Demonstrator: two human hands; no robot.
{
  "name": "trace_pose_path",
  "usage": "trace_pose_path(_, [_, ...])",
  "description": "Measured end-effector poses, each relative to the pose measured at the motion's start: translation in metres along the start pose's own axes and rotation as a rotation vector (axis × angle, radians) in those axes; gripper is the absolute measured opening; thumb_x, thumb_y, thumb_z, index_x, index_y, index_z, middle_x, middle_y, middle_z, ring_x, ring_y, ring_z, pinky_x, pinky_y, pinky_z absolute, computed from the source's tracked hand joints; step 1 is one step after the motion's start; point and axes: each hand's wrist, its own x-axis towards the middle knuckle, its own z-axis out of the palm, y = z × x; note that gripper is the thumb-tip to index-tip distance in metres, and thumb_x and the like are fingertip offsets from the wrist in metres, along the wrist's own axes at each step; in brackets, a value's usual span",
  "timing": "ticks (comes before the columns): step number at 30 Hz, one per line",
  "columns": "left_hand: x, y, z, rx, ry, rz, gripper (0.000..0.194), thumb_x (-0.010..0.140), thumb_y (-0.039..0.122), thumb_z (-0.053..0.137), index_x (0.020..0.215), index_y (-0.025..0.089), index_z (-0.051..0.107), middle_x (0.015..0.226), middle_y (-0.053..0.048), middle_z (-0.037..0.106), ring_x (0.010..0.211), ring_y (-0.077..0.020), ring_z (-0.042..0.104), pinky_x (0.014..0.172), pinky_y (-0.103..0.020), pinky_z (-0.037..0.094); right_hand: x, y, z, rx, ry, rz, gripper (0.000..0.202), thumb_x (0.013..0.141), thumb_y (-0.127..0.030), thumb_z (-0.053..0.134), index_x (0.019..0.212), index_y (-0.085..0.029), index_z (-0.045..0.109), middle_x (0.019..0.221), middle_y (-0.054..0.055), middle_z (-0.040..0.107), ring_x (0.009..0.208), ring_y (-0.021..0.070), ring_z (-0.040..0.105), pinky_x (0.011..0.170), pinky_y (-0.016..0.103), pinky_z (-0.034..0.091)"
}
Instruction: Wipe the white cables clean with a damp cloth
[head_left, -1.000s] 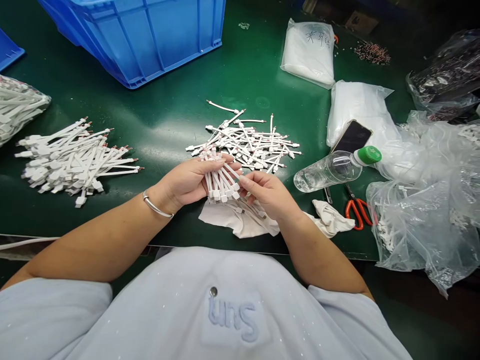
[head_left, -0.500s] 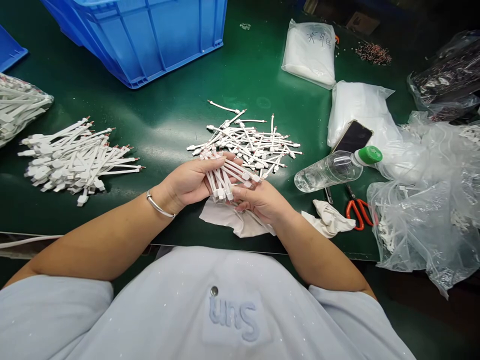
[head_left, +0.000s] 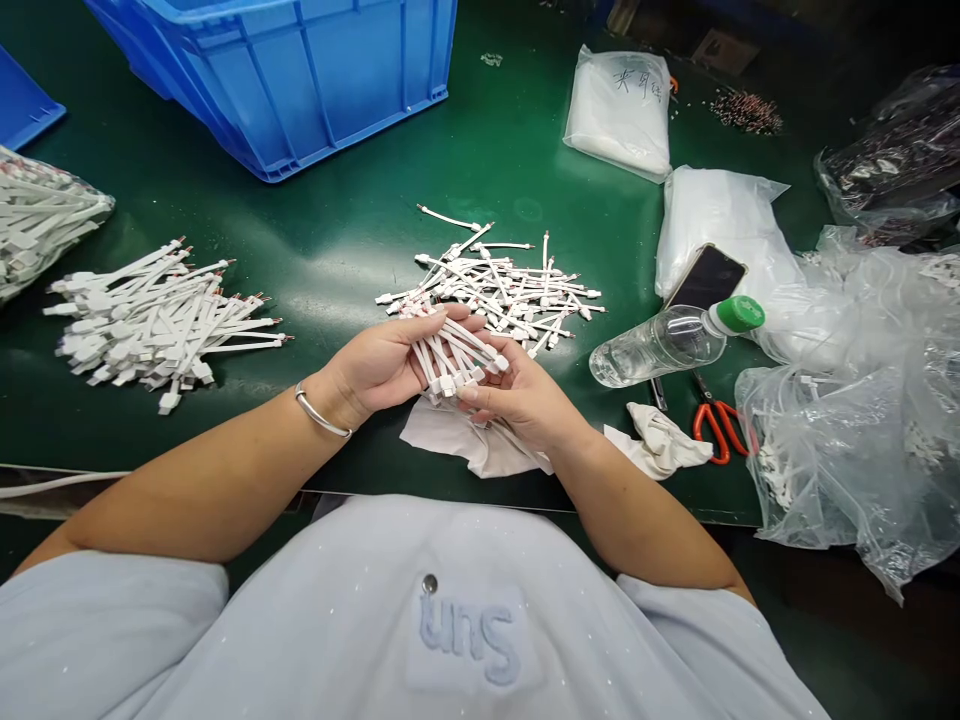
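Note:
A bunch of short white cables (head_left: 448, 358) with blocky white connectors lies across my left hand (head_left: 386, 365), whose thumb presses on the bunch. My right hand (head_left: 529, 395) closes on the connector ends from the other side, thumb at the lower connectors. More cables partly show beneath my right palm. Just beyond the hands is a loose pile of similar cables (head_left: 517, 285) with bare coppery tips. A white cloth (head_left: 435, 430) lies under the hands. To the left rests a thicker heap of white cables (head_left: 157, 320), connectors mostly toward me.
A blue bin (head_left: 345, 90) stands at the back left, near a bag of cables (head_left: 45, 215). On the right are a green-capped bottle (head_left: 660, 345), a phone (head_left: 706, 277), orange-handled scissors (head_left: 718, 430), a crumpled cloth (head_left: 660, 440) and clear plastic bags (head_left: 855, 440).
My right fingers have shifted slightly along the connector ends, and the held cables are bunched closer together. My left hand keeps its hold. The view has shifted slightly.

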Motion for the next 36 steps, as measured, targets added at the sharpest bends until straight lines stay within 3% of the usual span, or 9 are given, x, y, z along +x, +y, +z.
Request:
trace_pose_path(8, [0.000, 0.000, -0.003, 0.001, -0.104, 0.034, 0.019, 0.091, 0.012, 0.048, 0.092, 0.011, 0.067, 0.098, -0.008, 0.071, 0.095, -0.0216, 0.068, 0.103, -0.047, 0.044, -0.010, -0.006, 0.004, -0.087, 0.047, -0.150, 0.054, 0.068, -0.027, 0.077, 0.114, -0.027, 0.047, 0.085, -0.003, 0.062, 0.065, 0.0105, 0.056, 0.061, 0.025, 0.048])
trace_pose_path(13, [0.001, -0.001, -0.005, 0.007, -0.095, 0.033, 0.019, 0.091, 0.012, 0.048, 0.092, 0.011, 0.067, 0.100, -0.009, 0.070, 0.102, -0.0238, 0.066, 0.105, -0.049, 0.042, -0.009, -0.008, 0.003, -0.054, -0.008, -0.149, 0.057, 0.069, -0.025, 0.076, 0.117, -0.027, 0.045, 0.082, -0.004, 0.061, 0.060, 0.0086, 0.053, 0.059, 0.023, 0.046])
trace_pose_path(17, [0.000, 0.001, -0.003, 0.010, -0.066, 0.029, 0.021, 0.093, 0.013, 0.046, 0.092, 0.010, 0.066, 0.097, -0.009, 0.071, 0.097, -0.0221, 0.068, 0.104, -0.049, 0.043, -0.006, -0.010, -0.005, -0.022, -0.072, -0.083, 0.059, 0.068, -0.028, 0.079, 0.118, -0.025, 0.048, 0.078, -0.004, 0.063, 0.061, 0.0083, 0.056, 0.058, 0.021, 0.046])
trace_pose_path(21, [0.001, 0.004, -0.003, 0.025, -0.023, 0.045, 0.022, 0.093, 0.013, 0.045, 0.090, 0.010, 0.066, 0.096, -0.009, 0.071, 0.092, -0.0191, 0.068, 0.103, -0.046, 0.045, -0.005, -0.016, -0.018, -0.181, -0.034, -0.010, 0.036, 0.072, -0.044, 0.076, 0.089, -0.016, 0.061, 0.073, 0.001, 0.066, 0.064, 0.0094, 0.061, 0.057, 0.020, 0.048])
trace_pose_path(28, [0.004, 0.004, -0.005, 0.055, -0.090, 0.063, 0.025, 0.093, 0.015, 0.044, 0.090, 0.009, 0.068, 0.094, -0.010, 0.070, 0.087, -0.0191, 0.068, 0.100, -0.043, 0.047, 0.000, -0.018, -0.024, -0.140, 0.050, -0.059, 0.051, 0.070, -0.065, 0.067, 0.080, -0.016, 0.066, 0.076, 0.004, 0.069, 0.065, 0.0098, 0.063, 0.052, 0.018, 0.049])
trace_pose_path(31, [0.006, 0.004, -0.007, 0.062, -0.087, 0.077, 0.024, 0.093, 0.015, 0.044, 0.090, 0.010, 0.068, 0.095, -0.009, 0.071, 0.088, -0.0188, 0.068, 0.098, -0.042, 0.048, -0.002, -0.019, -0.022, -0.182, 0.115, -0.071, 0.054, 0.071, -0.069, 0.064, 0.066, -0.015, 0.063, 0.062, 0.002, 0.064, 0.053, 0.0078, 0.057, 0.047, 0.017, 0.045])
trace_pose_path(33, [0.007, 0.004, -0.008, 0.091, -0.079, 0.109, 0.023, 0.093, 0.015, 0.045, 0.091, 0.011, 0.067, 0.097, -0.009, 0.071, 0.089, -0.0182, 0.068, 0.096, -0.041, 0.049, -0.006, -0.020, -0.020, -0.260, 0.154, -0.064, 0.059, 0.071, -0.070, 0.062, 0.052, -0.015, 0.055, 0.046, -0.001, 0.053, 0.042, 0.0051, 0.047, 0.041, 0.017, 0.037])
trace_pose_path(36, [0.002, 0.001, -0.007, 0.224, -0.089, 0.254, 0.022, 0.094, 0.019, 0.046, 0.095, 0.014, 0.067, 0.101, -0.007, 0.070, 0.091, -0.0183, 0.068, 0.091, -0.039, 0.052, -0.013, -0.020, -0.011, -0.262, 0.029, 0.049, 0.066, 0.070, -0.076, 0.057, 0.045, -0.016, 0.049, 0.037, -0.002, 0.046, 0.035, 0.0050, 0.041, 0.037, 0.018, 0.032])
